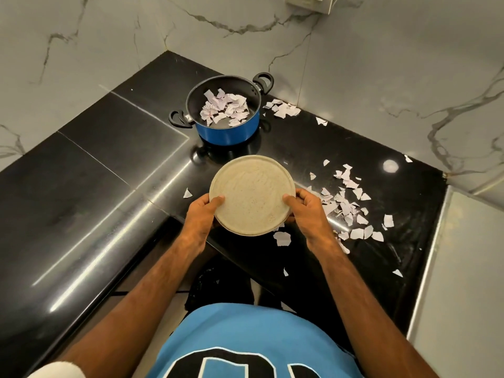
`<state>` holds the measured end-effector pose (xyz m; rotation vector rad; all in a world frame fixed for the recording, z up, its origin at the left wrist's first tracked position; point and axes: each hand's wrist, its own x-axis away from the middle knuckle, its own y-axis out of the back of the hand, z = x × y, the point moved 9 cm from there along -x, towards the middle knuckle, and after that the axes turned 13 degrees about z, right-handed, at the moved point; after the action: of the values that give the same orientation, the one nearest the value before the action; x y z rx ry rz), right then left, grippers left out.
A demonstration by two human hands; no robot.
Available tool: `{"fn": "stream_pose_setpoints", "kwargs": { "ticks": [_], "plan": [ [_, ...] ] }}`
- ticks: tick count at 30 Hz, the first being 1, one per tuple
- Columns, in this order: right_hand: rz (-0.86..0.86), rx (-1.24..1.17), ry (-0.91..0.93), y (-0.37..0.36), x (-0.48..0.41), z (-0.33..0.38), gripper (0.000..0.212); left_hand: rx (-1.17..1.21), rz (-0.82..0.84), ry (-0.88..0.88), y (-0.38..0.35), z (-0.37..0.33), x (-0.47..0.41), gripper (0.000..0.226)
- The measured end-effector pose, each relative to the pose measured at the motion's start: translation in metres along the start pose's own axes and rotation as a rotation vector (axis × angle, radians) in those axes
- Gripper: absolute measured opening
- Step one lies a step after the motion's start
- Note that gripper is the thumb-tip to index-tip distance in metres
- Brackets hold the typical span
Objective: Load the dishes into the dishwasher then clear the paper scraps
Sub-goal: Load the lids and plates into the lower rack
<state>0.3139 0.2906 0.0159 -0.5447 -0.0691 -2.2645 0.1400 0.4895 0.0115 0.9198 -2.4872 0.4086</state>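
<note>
A slip is looking like the main hazard: the beige plate is being held only at two opposite points of its rim, so if either side loosens on the way to the dishwasher, which is not showing in this view, it is likely tipping and dropping onto the black bench or the floor. A low swing is also risking a knock against the blue pot standing just beyond it, or a brush through the paper scraps lying scattered to the right. More of them are sitting inside the pot, so loading it as it stands would be putting paper into the machine. The plate is hanging roughly level over the bench's front edge, between the two hands: the left grip is clamping its left rim, thumb lying on top, and the right grip is clamping the right rim likewise
</note>
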Motion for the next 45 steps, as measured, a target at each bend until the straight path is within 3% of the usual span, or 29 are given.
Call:
{"fn": "stream_pose_setpoints", "kwargs": {
  "ticks": [13,25,33,37,42,45],
  "plan": [
    [-0.230,-0.056,0.006,-0.009,0.063,-0.024,0.025,-0.174,0.311,0.003,0.002,-0.006,0.010,0.028],
    [-0.555,-0.158,-0.024,-0.025,0.210,-0.102,0.022,-0.236,0.569,0.064,-0.031,0.055,0.054,0.024],
    [-0.804,-0.279,-0.051,-0.023,0.321,-0.161,0.006,-0.319,0.834,0.161,-0.091,0.105,0.113,0.030],
    [-0.909,-0.355,-0.052,-0.015,0.372,-0.188,0.014,-0.402,0.950,0.174,-0.132,0.121,0.146,0.030],
    [-1.059,-0.422,-0.020,0.000,0.437,-0.218,0.041,-0.549,1.068,0.175,-0.188,0.149,0.186,0.028],
    [-1.144,-0.486,-0.007,0.010,0.479,-0.241,0.038,-0.627,1.171,0.153,-0.226,0.168,0.217,0.025]
  ]
}}
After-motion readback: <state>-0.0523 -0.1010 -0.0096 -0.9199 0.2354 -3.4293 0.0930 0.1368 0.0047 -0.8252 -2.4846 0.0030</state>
